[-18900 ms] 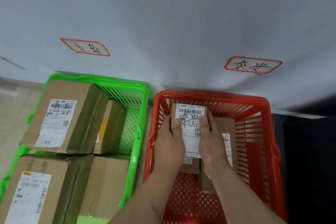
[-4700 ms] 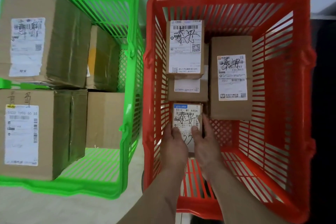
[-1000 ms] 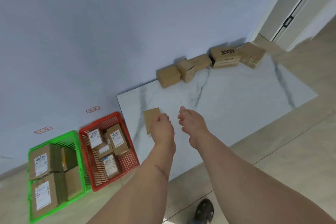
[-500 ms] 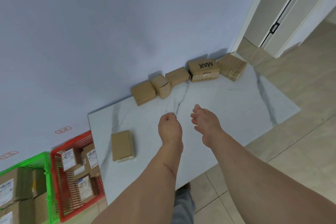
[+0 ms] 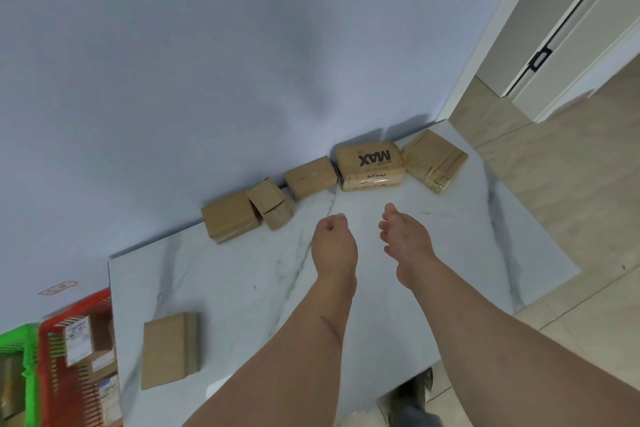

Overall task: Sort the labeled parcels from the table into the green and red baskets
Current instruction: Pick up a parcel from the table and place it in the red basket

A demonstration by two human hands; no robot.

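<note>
Both my arms reach out over the white marble table (image 5: 467,253). My left hand (image 5: 333,243) is curled into a loose fist and holds nothing. My right hand (image 5: 405,238) is empty with relaxed fingers. Several brown cardboard parcels line the wall beyond them: a flat one (image 5: 229,217), a small tilted one (image 5: 272,203), a third (image 5: 310,177), a taped "MAX" box (image 5: 369,165) and one at the far right (image 5: 433,159). A lone parcel (image 5: 169,348) lies near the table's left edge. The red basket (image 5: 52,374) with labeled parcels and the green basket (image 5: 15,340) sit at bottom left.
A pale blue wall rises behind the table, with a small red-edged label (image 5: 57,288) above the baskets. A doorway with a white door (image 5: 571,28) is at the upper right. Beige tiled floor (image 5: 571,184) surrounds the table. A shoe (image 5: 414,395) shows below the table's front edge.
The view has swung from the baskets to the table and keeps shifting right. Both empty hands have moved out toward the row of parcels by the wall.
</note>
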